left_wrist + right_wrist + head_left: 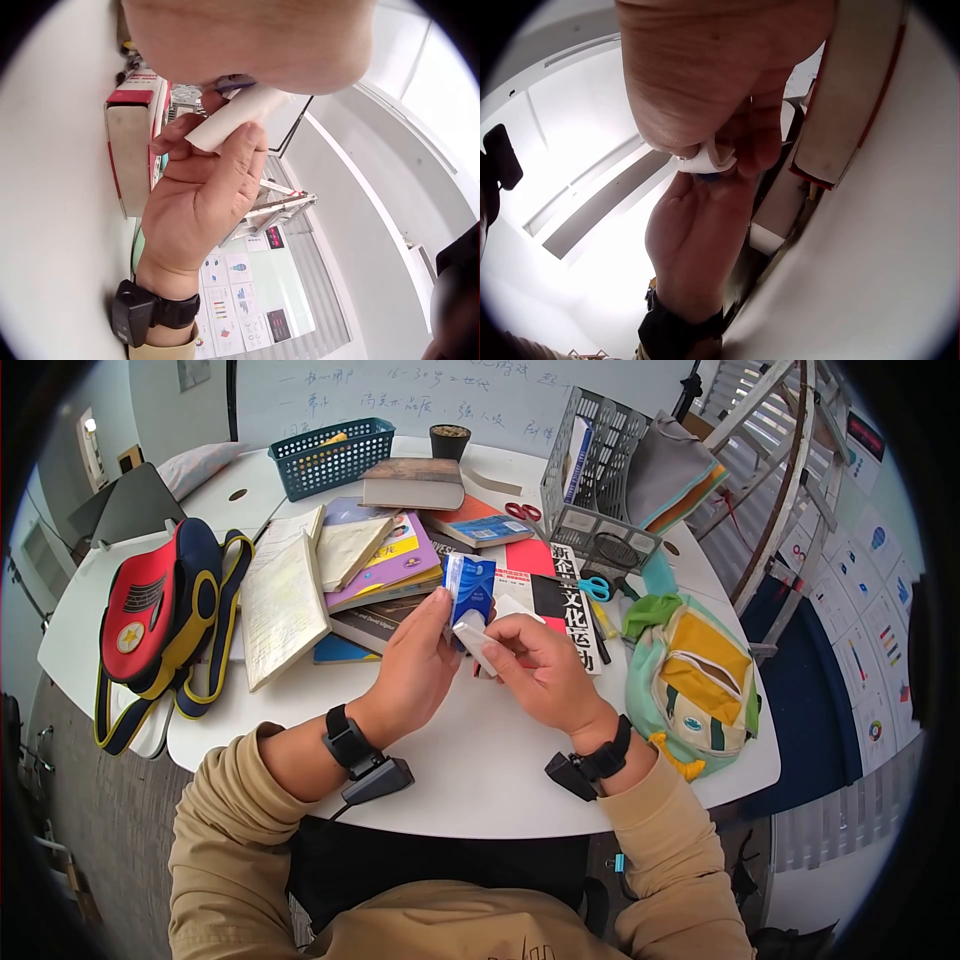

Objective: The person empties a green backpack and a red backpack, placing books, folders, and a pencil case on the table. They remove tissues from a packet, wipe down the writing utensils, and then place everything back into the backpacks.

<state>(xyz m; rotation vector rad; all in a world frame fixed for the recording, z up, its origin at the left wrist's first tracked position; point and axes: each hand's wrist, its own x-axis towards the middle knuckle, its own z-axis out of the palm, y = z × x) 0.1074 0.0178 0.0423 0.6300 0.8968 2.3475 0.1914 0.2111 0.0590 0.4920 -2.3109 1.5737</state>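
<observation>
In the head view, the left hand [418, 650] has its fingers round a blue packet [470, 588], held up over the front of the white surface [420, 790], just before the piled books [385, 550]. The right hand [545, 672] pinches a white strip [474, 642] at the packet's lower end. A green-and-yellow bag [700, 685] lies to the right, a red-and-navy bag [160, 610] to the left.

The left wrist view shows the right hand's thumb and fingers gripping the white strip.

In the right wrist view, the strip is between both hands, with a bit of blue beneath it.
</observation>
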